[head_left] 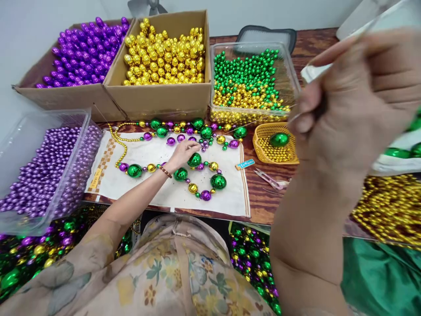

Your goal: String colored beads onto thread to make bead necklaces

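Observation:
My left hand [184, 153] reaches out over the white cloth [171, 193], fingers pinched on the bead string [194, 162] of green, gold and purple balls that loops across it. My right hand [355, 101] is raised close to the camera, blurred, with thumb and fingers pinched together on a thin thread or needle [296, 116] that I can barely make out. A large green ball [218, 181] lies at the loop's right side.
Cardboard boxes of purple beads [83, 48] and gold beads [164, 50] stand at the back. Clear tubs hold green-and-gold beads [246, 83] and lilac beads [42, 171]. There is a yellow basket [276, 147], scissors [271, 179], and finished necklaces [391, 206] at right and below the table edge.

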Available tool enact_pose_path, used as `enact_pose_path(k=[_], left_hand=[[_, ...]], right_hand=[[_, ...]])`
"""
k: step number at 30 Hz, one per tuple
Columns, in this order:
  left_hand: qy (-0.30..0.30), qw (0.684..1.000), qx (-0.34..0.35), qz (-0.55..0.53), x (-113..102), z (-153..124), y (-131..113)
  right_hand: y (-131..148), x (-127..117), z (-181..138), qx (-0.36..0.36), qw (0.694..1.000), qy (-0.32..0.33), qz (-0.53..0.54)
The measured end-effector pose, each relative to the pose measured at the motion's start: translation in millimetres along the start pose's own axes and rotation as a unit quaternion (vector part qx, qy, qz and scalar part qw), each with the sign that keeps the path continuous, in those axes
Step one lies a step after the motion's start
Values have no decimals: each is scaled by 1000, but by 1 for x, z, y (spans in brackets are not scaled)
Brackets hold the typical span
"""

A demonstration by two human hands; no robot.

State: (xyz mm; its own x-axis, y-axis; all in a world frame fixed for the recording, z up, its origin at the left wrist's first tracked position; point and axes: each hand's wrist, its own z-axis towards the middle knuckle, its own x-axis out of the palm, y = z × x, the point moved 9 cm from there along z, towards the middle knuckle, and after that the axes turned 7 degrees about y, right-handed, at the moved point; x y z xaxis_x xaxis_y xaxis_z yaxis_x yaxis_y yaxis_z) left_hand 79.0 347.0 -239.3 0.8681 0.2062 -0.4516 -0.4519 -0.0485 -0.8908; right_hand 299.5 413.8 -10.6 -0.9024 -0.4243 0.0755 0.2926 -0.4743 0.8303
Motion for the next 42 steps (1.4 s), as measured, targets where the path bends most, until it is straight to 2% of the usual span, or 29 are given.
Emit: enact_pose_path(k=[2,5,10,14,18,21,28,36,42], left_hand=[[-13,999,-37,14,-12,-8,18],[-23,996,-87,20,-22,-19,41],[-7,991,-131,25,-14,-25,60],[17,989,-121,82,-8,-24,55],[24,983,-95,157,-11,-28,42],[33,976,-88,196,-14,-31,37],[46,969,-91,225,-22,-29,44],[29,972,-96,210,-39,-28,47],[16,978,-70,195,-47,-21,31]], right_hand=[[-4,17,-3,-26,999,17,11],[-26,34,-8,14,997,76,14],[-52,38,-16,73,989,127,36],[-57,30,-22,107,988,102,47],[-52,19,-28,89,994,54,45],[-58,20,-34,89,994,57,28],[-91,28,-49,120,989,86,5],[-136,11,-65,183,983,16,13],[-180,-4,-95,247,968,-11,31]])
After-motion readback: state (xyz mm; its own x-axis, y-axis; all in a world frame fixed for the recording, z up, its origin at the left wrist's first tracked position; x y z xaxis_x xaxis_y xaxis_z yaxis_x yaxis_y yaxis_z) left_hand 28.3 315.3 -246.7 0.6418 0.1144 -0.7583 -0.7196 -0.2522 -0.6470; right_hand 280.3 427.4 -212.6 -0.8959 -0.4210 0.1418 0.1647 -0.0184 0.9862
